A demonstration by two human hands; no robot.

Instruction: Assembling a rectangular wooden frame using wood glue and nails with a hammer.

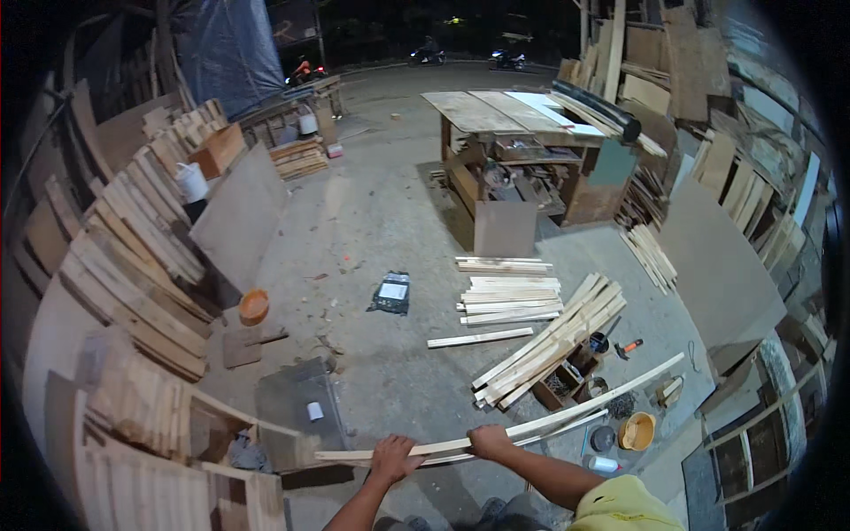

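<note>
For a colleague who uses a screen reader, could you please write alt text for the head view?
Both hands, left hand and right hand, grip long thin wooden strips held level over a concrete floor. Ahead lie piles of wooden slats, a workbench and stacked boards.

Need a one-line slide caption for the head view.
Both hands, left hand and right hand, grip long wooden slats above a workshop floor.

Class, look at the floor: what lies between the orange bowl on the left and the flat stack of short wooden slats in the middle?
In the head view, a dark flat packet lies on the concrete floor between the orange bowl and the slat stack.
</note>
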